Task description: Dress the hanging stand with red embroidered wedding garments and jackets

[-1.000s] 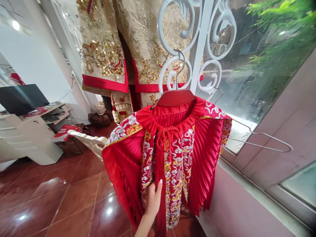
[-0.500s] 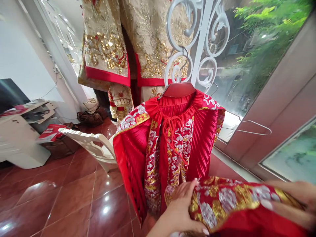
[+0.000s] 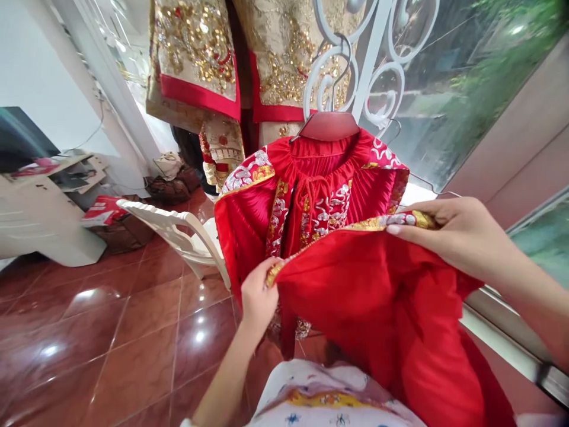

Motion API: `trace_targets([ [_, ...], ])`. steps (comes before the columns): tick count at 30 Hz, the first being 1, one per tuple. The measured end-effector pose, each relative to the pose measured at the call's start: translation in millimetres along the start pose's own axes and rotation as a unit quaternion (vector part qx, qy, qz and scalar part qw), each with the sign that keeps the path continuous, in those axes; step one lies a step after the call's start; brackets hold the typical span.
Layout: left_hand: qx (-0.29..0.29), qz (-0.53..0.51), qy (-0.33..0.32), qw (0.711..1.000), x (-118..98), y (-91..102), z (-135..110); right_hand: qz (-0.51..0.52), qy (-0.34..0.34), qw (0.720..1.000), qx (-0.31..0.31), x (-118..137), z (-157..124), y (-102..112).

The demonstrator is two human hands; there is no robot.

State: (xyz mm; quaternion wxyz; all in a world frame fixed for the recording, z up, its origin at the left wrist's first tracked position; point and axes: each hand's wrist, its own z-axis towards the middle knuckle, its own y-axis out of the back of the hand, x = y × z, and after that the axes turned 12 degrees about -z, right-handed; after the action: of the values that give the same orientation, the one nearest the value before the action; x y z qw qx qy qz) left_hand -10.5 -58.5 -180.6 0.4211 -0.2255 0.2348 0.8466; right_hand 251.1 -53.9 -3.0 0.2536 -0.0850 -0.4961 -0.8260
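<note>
A red pleated garment [image 3: 249,219] with silver and gold embroidery hangs from a dark red hanger [image 3: 329,126] hooked on a white scrolled window grille [image 3: 371,71]. In front of it I hold a second red cloth [image 3: 368,296] stretched out by its gold-embroidered edge. My left hand [image 3: 258,296] pinches that edge at its left end. My right hand [image 3: 453,234] grips the same edge at the right end. The cloth's plain red inner side faces me and hangs down below my hands.
A gold sequined robe [image 3: 200,59] with red trim hangs behind. A white plastic chair [image 3: 178,228] stands left of the garment on the glossy red tile floor [image 3: 89,332]. A white desk [image 3: 40,219] and a monitor [image 3: 22,139] sit far left. The window ledge [image 3: 502,338] runs along the right.
My left hand let go of the hanging garment's front panel. Both hands took up the second red cloth and raised and spread it by its embroidered edge. The view tilted down.
</note>
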Motion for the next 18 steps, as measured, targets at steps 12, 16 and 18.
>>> trace_targets([
  [12,-0.223,0.119,-0.081,0.964,-8.9,76.0,69.5,-0.273,0.306,0.897,0.163,-31.6,50.8,-24.6],
  [16,-0.255,0.116,-0.051,0.959,-1.2,106.0,57.5,-0.139,0.25,0.857,0.428,-67.3,39.4,-83.1],
  [18,-0.226,0.143,0.001,0.963,7.8,120.5,48.1,-0.125,0.259,0.856,0.43,-69.7,29.4,-101.1],
])
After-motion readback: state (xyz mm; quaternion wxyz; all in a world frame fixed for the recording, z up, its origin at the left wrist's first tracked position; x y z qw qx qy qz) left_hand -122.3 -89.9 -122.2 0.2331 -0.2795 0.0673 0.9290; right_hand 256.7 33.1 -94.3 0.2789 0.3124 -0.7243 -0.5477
